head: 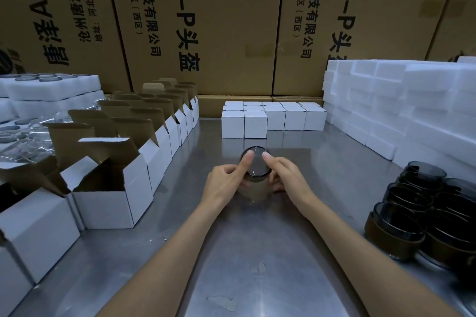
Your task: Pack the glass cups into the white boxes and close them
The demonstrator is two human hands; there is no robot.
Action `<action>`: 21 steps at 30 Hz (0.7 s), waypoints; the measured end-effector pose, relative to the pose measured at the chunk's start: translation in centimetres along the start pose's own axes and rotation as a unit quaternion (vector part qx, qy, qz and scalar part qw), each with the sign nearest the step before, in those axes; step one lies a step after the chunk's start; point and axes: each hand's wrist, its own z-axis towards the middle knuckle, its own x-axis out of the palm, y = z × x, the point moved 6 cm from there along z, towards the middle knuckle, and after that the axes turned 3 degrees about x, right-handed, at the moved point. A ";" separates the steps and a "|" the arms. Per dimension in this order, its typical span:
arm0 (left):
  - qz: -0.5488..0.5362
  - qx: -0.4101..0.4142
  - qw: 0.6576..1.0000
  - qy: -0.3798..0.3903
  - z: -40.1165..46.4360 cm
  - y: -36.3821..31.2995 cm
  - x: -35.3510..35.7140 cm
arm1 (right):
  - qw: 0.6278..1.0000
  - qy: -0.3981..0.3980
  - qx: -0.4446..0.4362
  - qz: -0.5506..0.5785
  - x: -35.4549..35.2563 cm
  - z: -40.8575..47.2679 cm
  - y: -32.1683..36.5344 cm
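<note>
I see brown cartons (231, 20) across the top of the frame, open white boxes (110, 188) down the left, closed boxes (273, 117) at centre. At mid-frame on the steel table (257, 265), my left hand (226, 183) and right hand (291, 180) grip one glass cup (256, 165), forefingers on its rim.

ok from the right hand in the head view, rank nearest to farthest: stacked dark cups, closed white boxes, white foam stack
From the right hand:
1. Closed white boxes, straight ahead.
2. Stacked dark cups, right edge of the table.
3. White foam stack, far right.
</note>
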 end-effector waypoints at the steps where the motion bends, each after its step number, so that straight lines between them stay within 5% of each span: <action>1: -0.003 0.000 1.000 0.014 0.0 0.0 0.2 | 1.000 -0.001 0.006 0.008 -0.1 0.1 0.0; 16: -0.041 0.035 0.994 0.092 -0.6 -0.8 1.0 | 0.999 -0.035 0.004 0.019 -0.6 -0.1 0.0; 21: -0.051 0.092 0.994 -0.021 -0.2 -1.2 -0.2 | 0.999 0.003 0.011 0.043 -0.1 -0.2 0.4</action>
